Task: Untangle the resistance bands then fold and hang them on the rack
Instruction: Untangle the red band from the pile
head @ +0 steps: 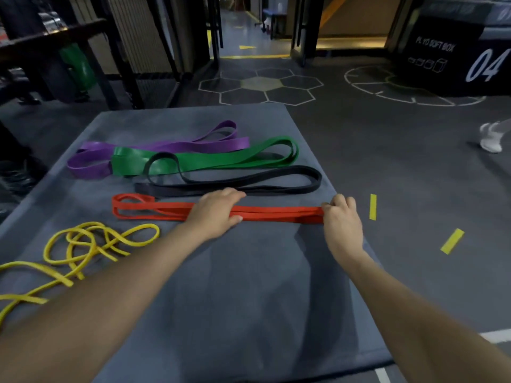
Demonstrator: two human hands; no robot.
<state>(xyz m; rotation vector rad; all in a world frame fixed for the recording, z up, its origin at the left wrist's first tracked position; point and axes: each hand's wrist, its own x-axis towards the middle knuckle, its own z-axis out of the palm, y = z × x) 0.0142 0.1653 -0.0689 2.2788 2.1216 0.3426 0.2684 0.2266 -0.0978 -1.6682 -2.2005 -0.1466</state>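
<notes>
On the grey mat (249,286) laid over the gym floor, you had 5 resistance bands spread out, catalogued here from far to near. Item 1: the purple band (154,150), folded into flat layers, lay farthest from you. Item 2: the green band (210,158), also folded long, lay just beside the purple one and overlapped its left end. Item 3: the black band (249,183), stretched lengthwise, had a small loop at its left end riding over the green band. Item 4: the red band (154,211), folded into several parallel strands, lay straight across the mat in front of you. Your left hand (215,214) rested palm down on its middle, fingers flat and spread, pressing the strands rather than gripping them. Your right hand (341,219) was closed around the band's right end at the mat's edge, fingers curled over and pinching the bundled strands together. Item 5: the yellow band (91,244) lay near your left forearm in loose, crossing loops, not yet folded, trailing off the left side of the view. Beyond the mat stood a black plyo soft box (453,53) marked 04 at far right, and a dark metal rack (55,51) at far left.
</notes>
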